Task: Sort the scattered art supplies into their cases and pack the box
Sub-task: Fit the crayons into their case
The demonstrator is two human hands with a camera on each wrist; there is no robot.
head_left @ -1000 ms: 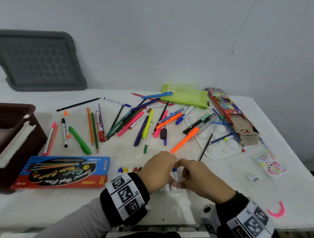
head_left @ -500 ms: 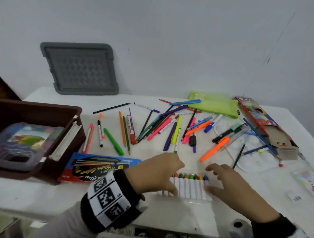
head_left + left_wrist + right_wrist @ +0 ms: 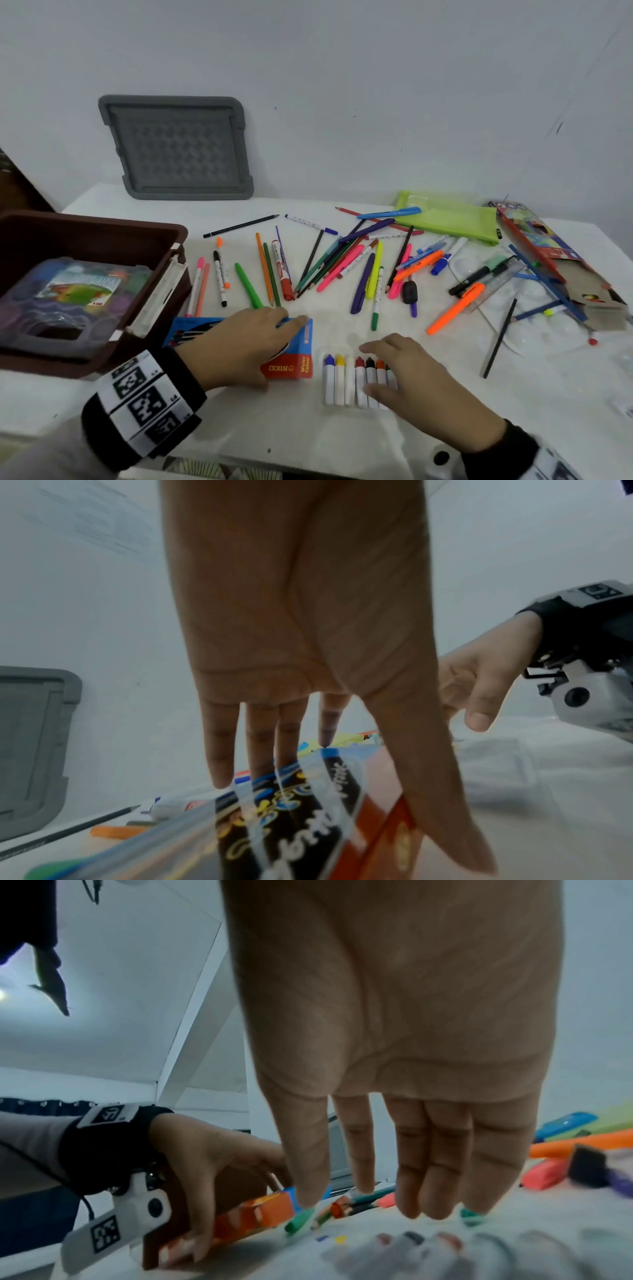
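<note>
Two hands low on the table: left hand (image 3: 239,346) clasps the water-colour box (image 3: 294,356) by its edges, right hand (image 3: 411,373) spreads flat over the marker set (image 3: 346,380), which might skid if nudged.

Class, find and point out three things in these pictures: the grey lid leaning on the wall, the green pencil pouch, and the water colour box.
grey lid (image 3: 178,150): head view, its patterned centre.
green pencil pouch (image 3: 452,222): head view, mid fabric.
water colour box (image 3: 301,356): head view, its red end.
</note>
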